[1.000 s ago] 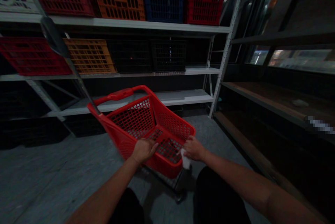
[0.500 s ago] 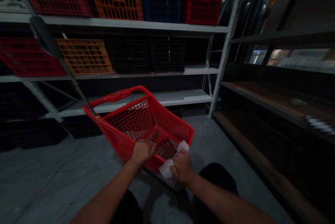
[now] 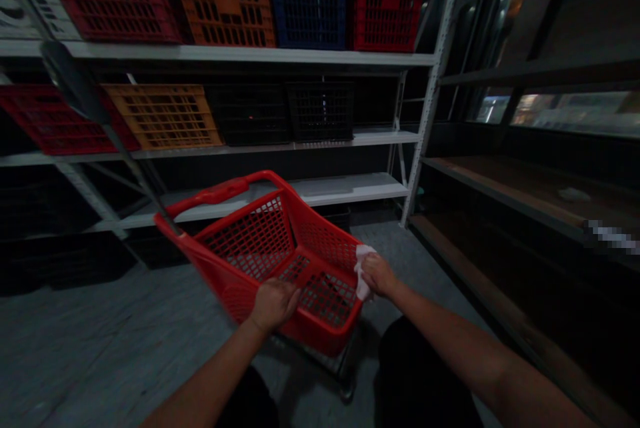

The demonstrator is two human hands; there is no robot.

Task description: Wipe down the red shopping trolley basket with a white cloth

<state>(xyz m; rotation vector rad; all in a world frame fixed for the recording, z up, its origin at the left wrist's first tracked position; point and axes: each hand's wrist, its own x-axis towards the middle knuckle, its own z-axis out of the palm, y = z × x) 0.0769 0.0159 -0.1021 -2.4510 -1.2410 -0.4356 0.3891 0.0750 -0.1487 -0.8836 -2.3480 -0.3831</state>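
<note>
Cart (image 3: 320,335), red and mesh-sided, stood on the grey floor (image 3: 110,348) in the head view, in front of the person's knees. Its handle (image 3: 215,193) lay at the far end, toward the rack (image 3: 250,53), and its narrower end faced the person. A wheel (image 3: 346,391) showed below the near end.

The left hand (image 3: 273,303) lay over the rim on the near left side, its grip narrow, fingers curled round the edge. The right hand (image 3: 379,273) was at the right-hand rim near the front corner, its grip holding a white cloth (image 3: 363,275) bunched against the edge. The two hands were well apart, with the front of the basket between them.

From the handle's left corner a pole (image 3: 133,165) rose, leaning left, with a dark grey piece (image 3: 70,81) partway up. Behind, the rack's upper shelf carried a white crate (image 3: 43,11), then red, orange, blue and red ones; the shelf below carried a red, a yellow (image 3: 167,118) and two black ones. To the right stood brown shelving (image 3: 520,178), with a small pale thing (image 3: 573,195) on a board, too dim to name.
</note>
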